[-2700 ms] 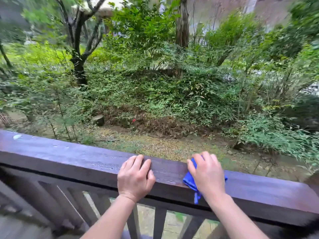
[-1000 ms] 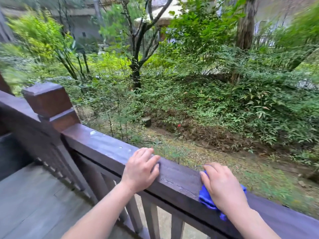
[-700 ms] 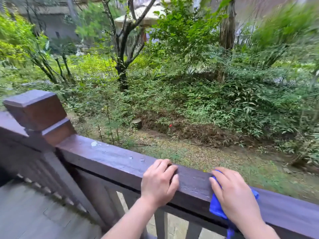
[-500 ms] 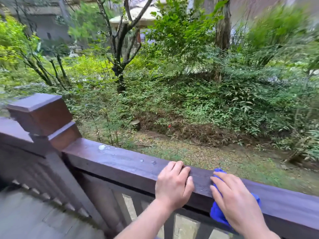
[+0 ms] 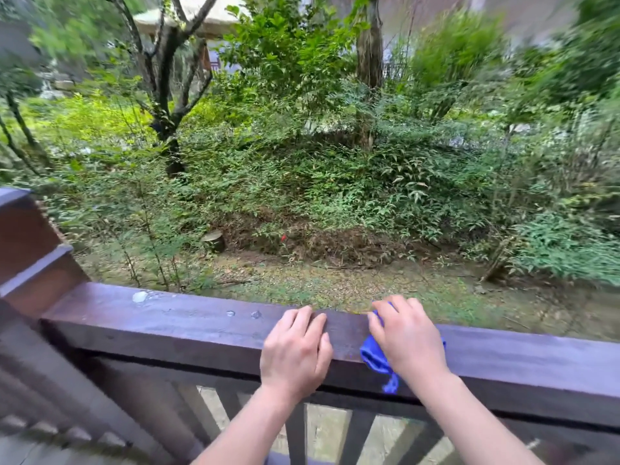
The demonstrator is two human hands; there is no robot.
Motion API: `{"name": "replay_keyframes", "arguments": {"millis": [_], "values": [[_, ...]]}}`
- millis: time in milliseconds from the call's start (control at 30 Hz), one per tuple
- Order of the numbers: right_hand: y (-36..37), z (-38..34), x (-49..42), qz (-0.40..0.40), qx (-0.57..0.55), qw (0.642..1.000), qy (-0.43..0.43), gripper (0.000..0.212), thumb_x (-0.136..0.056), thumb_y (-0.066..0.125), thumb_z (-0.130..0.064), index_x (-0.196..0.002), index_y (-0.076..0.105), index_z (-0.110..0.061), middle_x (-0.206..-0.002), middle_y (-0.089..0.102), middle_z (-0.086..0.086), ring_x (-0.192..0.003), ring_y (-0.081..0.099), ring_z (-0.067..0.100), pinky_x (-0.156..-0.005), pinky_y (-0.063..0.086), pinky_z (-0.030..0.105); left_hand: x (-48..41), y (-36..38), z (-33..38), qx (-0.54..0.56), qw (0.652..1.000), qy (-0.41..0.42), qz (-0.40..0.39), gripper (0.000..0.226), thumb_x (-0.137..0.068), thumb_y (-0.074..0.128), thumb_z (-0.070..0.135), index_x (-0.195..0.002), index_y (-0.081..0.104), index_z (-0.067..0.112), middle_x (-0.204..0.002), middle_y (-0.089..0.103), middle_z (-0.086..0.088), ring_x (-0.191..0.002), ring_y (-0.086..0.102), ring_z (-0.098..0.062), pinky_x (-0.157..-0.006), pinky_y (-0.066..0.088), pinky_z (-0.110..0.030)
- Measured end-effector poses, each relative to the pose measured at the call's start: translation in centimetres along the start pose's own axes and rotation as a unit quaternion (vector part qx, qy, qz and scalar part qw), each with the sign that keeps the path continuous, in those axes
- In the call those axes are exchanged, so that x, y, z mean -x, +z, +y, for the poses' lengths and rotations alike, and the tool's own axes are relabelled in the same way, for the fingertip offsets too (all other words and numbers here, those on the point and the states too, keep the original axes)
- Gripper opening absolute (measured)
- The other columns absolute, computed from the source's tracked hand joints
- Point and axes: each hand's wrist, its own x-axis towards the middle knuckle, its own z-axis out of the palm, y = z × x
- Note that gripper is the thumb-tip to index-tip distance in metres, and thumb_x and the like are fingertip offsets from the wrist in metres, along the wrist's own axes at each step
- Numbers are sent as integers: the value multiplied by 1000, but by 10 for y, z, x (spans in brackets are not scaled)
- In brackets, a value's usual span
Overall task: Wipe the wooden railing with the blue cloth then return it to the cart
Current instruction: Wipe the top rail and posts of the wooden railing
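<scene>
A dark brown wooden railing (image 5: 174,325) runs across the lower part of the view, its top wet and shiny. My right hand (image 5: 407,338) presses the blue cloth (image 5: 374,359) flat on the rail top; most of the cloth is hidden under the palm and a corner hangs over the near side. My left hand (image 5: 295,352) rests on the rail just left of it, fingers laid over the top, holding nothing. The cart is out of view.
A square corner post (image 5: 30,253) stands at the left end of the railing. White spots and water drops (image 5: 139,296) mark the rail top left of my hands. Balusters (image 5: 295,431) run below the rail. Beyond lies a garden with shrubs and trees.
Both hands have slid left along the rail, right hand carrying the cloth. The view swung left until the corner post appeared, then back right, leaving the post at the frame's left edge.
</scene>
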Motion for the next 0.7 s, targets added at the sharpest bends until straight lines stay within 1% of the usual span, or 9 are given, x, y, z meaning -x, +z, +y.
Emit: {"name": "replay_keyframes", "arguments": {"millis": [100,167,233,333,400,467,533,600,700], "values": [[-4,11,-1,12,2,993,117,12,-81,70,-20,-82,67,-9,-81,62,14,-73,52,37,-69,49,47,-1,-1,3,3,1000,-18,-1,32,-93,47,34,-110,69,17,-111,67,-4,-96,60,-27,-81,52,-38],[1,-24,2,19,-23,995,99,13,-86,62,-26,-83,65,-14,-85,62,10,-77,51,34,-70,48,45,-3,-2,5,9,999,-32,-2,32,-93,47,33,-107,70,17,-110,68,-5,-95,62,-28,-79,53,-39],[8,-64,5,2,-48,998,31,17,-90,53,-32,-84,63,-19,-89,60,5,-81,50,30,-72,47,44,-3,-4,6,28,999,-34,-8,31,-94,45,31,-106,70,17,-110,68,-5,-96,62,-28,-80,54,-39],[10,-64,3,-14,-67,997,-43,19,-92,51,-35,-90,62,-20,-96,61,2,-85,51,28,-76,48,41,-1,-14,1,76,997,-26,-22,33,-96,42,28,-107,71,15,-112,69,-5,-100,63,-27,-85,53,-38],[6,-39,3,-25,-64,997,-31,20,-91,53,-34,-95,64,-17,-97,63,3,-86,52,28,-79,49,40,-2,-21,-2,112,993,-32,-31,35,-96,43,28,-106,72,14,-112,69,-4,-103,63,-26,-88,52,-37],[2,-25,0,-25,-58,998,25,20,-90,56,-31,-95,66,-14,-95,64,6,-85,53,30,-79,49,42,-3,-26,-2,137,989,-32,-39,34,-95,44,28,-107,72,13,-113,68,-5,-105,63,-25,-93,53,-38],[3,-39,-1,-17,-55,997,57,20,-90,56,-31,-92,66,-13,-95,64,7,-86,53,31,-80,48,43,-1,-30,-4,158,986,-29,-34,33,-94,47,26,-110,72,11,-115,67,-9,-106,63,-28,-97,53,-42],[8,-73,2,-23,-72,997,15,23,-91,53,-32,-95,66,-14,-100,64,8,-92,54,30,-84,48,42,4,-34,-14,156,987,-34,-1,31,-92,50,24,-110,72,10,-116,67,-14,-106,63,-31,-97,52,-43],[15,-100,12,-33,-96,988,-113,27,-92,48,-36,-101,63,-16,-110,62,6,-102,55,28,-92,47,38,11,-43,-52,88,994,-42,51,30,-90,53,22,-108,73,10,-114,67,-16,-106,61,-33,-93,49,-44]]}}
